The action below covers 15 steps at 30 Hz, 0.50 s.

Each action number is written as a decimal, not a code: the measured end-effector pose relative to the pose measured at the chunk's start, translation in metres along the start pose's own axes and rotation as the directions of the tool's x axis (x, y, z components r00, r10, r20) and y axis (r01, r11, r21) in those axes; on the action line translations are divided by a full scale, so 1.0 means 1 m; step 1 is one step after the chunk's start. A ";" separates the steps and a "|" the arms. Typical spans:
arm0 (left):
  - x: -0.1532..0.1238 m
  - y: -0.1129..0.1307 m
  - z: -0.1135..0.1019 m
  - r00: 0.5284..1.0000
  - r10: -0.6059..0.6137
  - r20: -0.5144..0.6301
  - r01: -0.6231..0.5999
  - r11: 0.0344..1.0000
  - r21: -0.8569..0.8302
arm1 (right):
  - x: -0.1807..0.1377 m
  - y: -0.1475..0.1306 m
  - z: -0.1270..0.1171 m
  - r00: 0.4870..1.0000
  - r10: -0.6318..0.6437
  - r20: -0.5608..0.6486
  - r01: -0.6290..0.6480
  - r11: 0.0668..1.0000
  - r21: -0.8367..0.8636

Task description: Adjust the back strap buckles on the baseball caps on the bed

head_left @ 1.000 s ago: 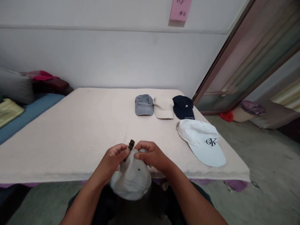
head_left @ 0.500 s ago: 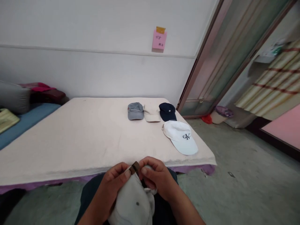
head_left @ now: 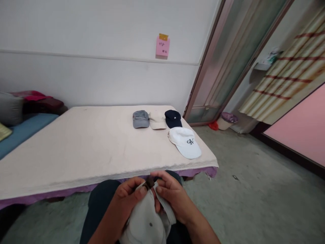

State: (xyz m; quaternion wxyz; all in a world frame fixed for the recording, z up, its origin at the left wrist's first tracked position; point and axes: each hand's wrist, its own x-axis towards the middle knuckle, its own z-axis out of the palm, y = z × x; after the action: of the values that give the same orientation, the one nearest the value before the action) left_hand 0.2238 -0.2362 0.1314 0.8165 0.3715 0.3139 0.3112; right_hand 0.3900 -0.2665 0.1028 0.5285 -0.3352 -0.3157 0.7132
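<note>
Left hand [head_left: 128,198], right hand [head_left: 171,196] — fingers closed — pinch the pale cap [head_left: 146,225] by its strap [head_left: 165,207] (bin [head_left: 228,121] contents hidden).

L hand [head_left: 128,198] & R hand [head_left: 171,198] drew cap [head_left: 147,225] off table [head_left: 76,145], over lap [head_left: 101,203].

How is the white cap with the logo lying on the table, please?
Right way up: the white cap shows its domed crown and logo, brim on the table.

Room, plain, evenly lit

White wall [head_left: 88,30] across the top, pink note [head_left: 163,46] at upper centre. Low table [head_left: 76,145] under cream cover, centre left. Blue mattress [head_left: 22,128] at left edge. Glazed sliding door [head_left: 215,57] upper right, striped curtain [head_left: 284,67] beside it. Grey concrete floor [head_left: 254,203] lower right
</note>
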 end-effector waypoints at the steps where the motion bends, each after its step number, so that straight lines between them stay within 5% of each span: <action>1: -0.001 -0.001 -0.001 1.000 0.002 -0.024 -0.002 1.000 0.011 | -0.003 0.001 -0.002 1.000 0.021 -0.011 -0.020 1.000 0.017; 6: -0.009 -0.004 -0.008 0.996 0.051 -0.074 -0.042 0.992 0.117 | -0.017 0.000 -0.008 0.998 0.044 -0.053 -0.039 0.996 0.080; 11: -0.006 -0.011 -0.011 0.980 0.070 -0.189 -0.069 0.998 0.011 | -0.024 -0.012 0.000 0.998 -0.060 -0.029 0.063 0.995 0.080; 15: -0.004 -0.015 -0.011 0.987 0.015 -0.158 -0.022 0.999 -0.039 | -0.028 -0.025 0.005 0.996 -0.083 -0.010 0.084 0.994 0.065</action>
State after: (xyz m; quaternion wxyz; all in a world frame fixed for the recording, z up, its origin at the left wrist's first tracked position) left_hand 0.2175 -0.2430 0.1150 0.7935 0.3319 0.3678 0.3534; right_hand 0.4052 -0.2883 0.1298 0.5697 -0.3070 -0.3040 0.6992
